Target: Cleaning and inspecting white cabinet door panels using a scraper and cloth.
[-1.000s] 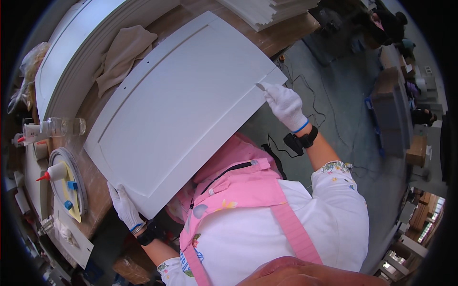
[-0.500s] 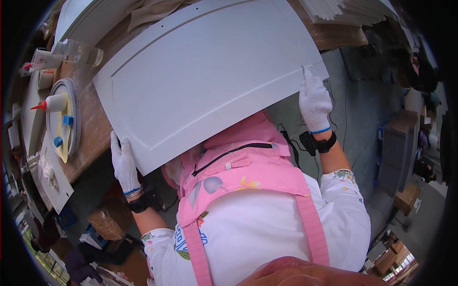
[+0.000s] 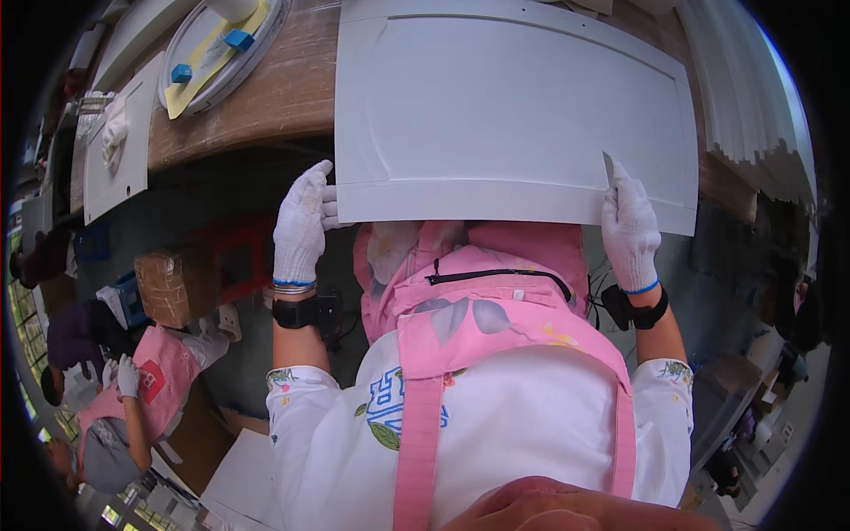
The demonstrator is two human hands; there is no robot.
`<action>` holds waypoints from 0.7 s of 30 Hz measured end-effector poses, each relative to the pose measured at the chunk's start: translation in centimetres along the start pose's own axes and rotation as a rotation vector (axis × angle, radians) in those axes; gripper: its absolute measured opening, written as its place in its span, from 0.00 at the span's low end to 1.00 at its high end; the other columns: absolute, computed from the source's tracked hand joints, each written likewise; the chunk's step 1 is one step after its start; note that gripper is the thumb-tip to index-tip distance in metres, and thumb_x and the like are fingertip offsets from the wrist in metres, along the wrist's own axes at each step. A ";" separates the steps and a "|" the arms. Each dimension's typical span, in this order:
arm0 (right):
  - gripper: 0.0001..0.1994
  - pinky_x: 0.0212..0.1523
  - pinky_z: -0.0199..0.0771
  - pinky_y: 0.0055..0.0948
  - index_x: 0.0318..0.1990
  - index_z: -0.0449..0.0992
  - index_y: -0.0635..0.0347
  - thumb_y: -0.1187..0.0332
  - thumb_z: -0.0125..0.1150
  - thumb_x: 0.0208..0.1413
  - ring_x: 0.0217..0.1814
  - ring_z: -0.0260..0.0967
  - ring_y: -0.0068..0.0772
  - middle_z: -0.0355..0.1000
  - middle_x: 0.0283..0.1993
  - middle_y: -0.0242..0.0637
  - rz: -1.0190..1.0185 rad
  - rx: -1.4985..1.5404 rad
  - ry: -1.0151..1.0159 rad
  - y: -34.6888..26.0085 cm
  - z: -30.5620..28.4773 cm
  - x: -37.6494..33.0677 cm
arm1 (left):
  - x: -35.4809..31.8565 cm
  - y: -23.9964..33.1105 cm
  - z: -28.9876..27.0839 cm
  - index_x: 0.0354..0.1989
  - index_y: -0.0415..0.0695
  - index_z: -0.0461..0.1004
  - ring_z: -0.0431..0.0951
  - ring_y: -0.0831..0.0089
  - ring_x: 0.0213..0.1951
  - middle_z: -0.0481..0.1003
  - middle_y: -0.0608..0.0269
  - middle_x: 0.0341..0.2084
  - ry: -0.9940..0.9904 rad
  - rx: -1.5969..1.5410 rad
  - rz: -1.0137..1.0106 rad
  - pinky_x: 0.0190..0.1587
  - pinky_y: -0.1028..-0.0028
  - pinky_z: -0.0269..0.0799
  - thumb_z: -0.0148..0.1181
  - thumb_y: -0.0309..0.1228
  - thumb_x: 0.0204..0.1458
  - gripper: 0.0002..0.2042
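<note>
Brown worktop [image 3: 297, 93], white panel [image 3: 522, 115] (recessed centre), taped carton [image 3: 168, 288], aproned co-worker [image 3: 133, 403]

White panel [image 3: 513, 115] — far-left corner cropped | blade [image 3: 608, 168] — lower end hidden | white container [image 3: 232, 7] cropped

Over the front edge of the brown table [image 3: 283, 97] lies a plain white panel [image 3: 513, 115], and towards the table's left end a whitish lid [image 3: 232, 78] carries a yellow sheet [image 3: 180, 103] with two bright blue blocks [image 3: 239, 40]. The left hand [image 3: 301, 221] and the right hand [image 3: 630, 221] wear white gloves [image 3: 630, 252] with a blue line round the cuff [image 3: 642, 288], next to black wrist straps [image 3: 295, 312], and the blade [image 3: 608, 168] in the right hand is dull grey. The apron [image 3: 443, 358] is pink, with grey leaves [image 3: 498, 326], yellow flower petals [image 3: 560, 338] and a black zip [image 3: 496, 276], over a white shirt [image 3: 531, 407] patterned in blue and green
</note>
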State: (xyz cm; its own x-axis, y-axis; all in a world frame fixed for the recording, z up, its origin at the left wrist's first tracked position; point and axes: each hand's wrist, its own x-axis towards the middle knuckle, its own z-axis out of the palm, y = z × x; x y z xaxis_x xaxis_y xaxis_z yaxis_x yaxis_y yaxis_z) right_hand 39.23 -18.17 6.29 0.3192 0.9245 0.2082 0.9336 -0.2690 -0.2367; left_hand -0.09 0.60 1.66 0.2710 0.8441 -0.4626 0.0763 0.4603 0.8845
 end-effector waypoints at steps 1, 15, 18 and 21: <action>0.25 0.37 0.74 0.43 0.64 0.65 0.52 0.76 0.51 0.57 0.38 0.73 0.49 0.72 0.41 0.46 -0.048 -0.030 -0.088 -0.9 0.3 -0.7 | -0.4 -0.3 0.1 0.64 0.33 0.60 0.83 0.66 0.37 0.78 0.48 0.41 -0.035 -0.060 0.010 0.39 0.69 0.81 0.45 0.47 0.67 0.29; 0.27 0.32 0.77 0.41 0.62 0.64 0.53 0.67 0.58 0.53 0.38 0.77 0.45 0.73 0.41 0.42 -0.811 0.079 -0.615 -19.1 4.8 7.2 | -2.7 -2.5 -1.1 0.56 0.31 0.65 0.83 0.56 0.40 0.77 0.41 0.42 -0.022 -0.545 -0.076 0.41 0.61 0.83 0.40 0.47 0.68 0.27; 0.27 0.35 0.77 0.41 0.62 0.67 0.49 0.65 0.61 0.53 0.39 0.77 0.47 0.73 0.41 0.41 -0.679 0.035 -0.552 -19.4 5.2 8.3 | -2.7 -3.2 -1.6 0.57 0.31 0.65 0.83 0.57 0.39 0.78 0.42 0.41 -0.055 -0.560 -0.078 0.40 0.62 0.83 0.39 0.48 0.68 0.27; 0.23 0.35 0.76 0.42 0.60 0.69 0.47 0.70 0.58 0.55 0.39 0.75 0.46 0.73 0.41 0.40 -1.053 0.173 -0.729 -19.0 5.2 7.9 | -2.3 -3.3 -1.7 0.58 0.31 0.64 0.83 0.58 0.39 0.78 0.42 0.42 -0.074 -0.540 -0.085 0.40 0.63 0.83 0.39 0.48 0.68 0.27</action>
State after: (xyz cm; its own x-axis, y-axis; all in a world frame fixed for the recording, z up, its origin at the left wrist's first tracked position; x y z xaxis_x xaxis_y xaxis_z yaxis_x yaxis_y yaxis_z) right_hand 23.13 -4.38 7.54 -0.7658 0.6170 -0.1812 0.6296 0.6622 -0.4063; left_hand -2.60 -2.40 -0.28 0.3535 0.7851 -0.5085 -0.3967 0.6181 0.6786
